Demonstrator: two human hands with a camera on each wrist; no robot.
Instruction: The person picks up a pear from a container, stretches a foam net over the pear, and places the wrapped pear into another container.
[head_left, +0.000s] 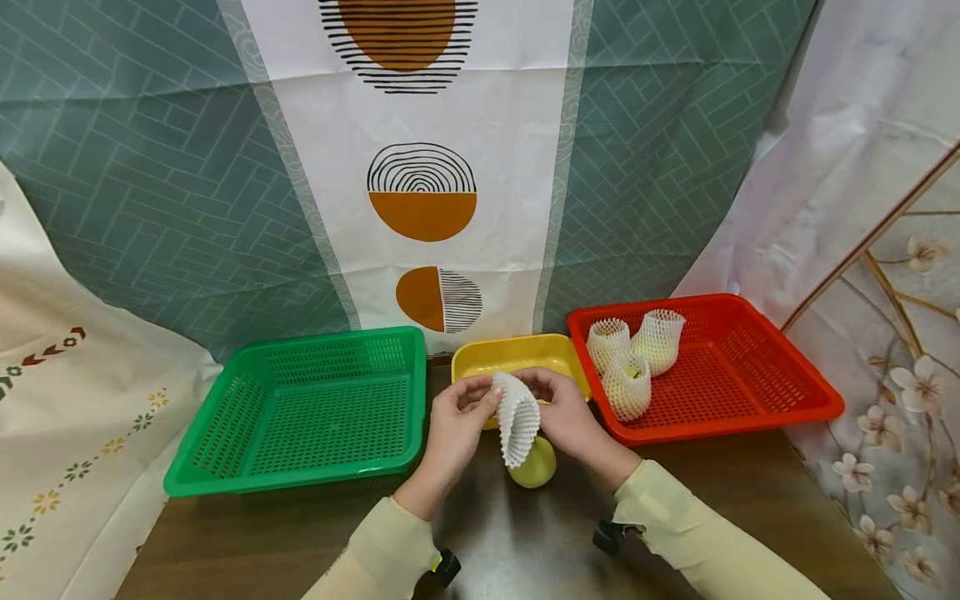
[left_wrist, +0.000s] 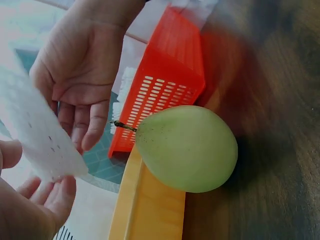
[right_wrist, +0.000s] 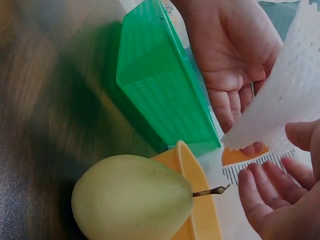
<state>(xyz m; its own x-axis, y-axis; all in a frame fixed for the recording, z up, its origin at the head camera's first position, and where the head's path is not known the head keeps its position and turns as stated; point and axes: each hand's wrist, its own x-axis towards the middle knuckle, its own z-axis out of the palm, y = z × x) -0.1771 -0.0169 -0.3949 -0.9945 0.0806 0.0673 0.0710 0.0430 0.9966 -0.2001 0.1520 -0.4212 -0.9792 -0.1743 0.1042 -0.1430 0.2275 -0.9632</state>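
Observation:
A white foam net sleeve (head_left: 517, 421) is held up between both hands, its open end facing down and toward me. My left hand (head_left: 459, 425) pinches its left edge between thumb and fingers. On the other side, my right hand (head_left: 576, 421) holds the right edge, its fingertips partly hidden behind the sleeve. Below stands a yellow-green pear (head_left: 534, 465) on the table, bare, its stem (right_wrist: 212, 191) pointing up. The sleeve covers part of the pear in the head view. Neither hand touches the pear (left_wrist: 192, 150).
A green basket (head_left: 300, 479) stands at the left. The yellow tray (head_left: 517, 343) sits behind the hands. In the red basket (head_left: 738, 425) at the right are several pears in foam nets (head_left: 628, 387). A patterned cloth (head_left: 420, 117) hangs behind the dark wooden table (head_left: 300, 546).

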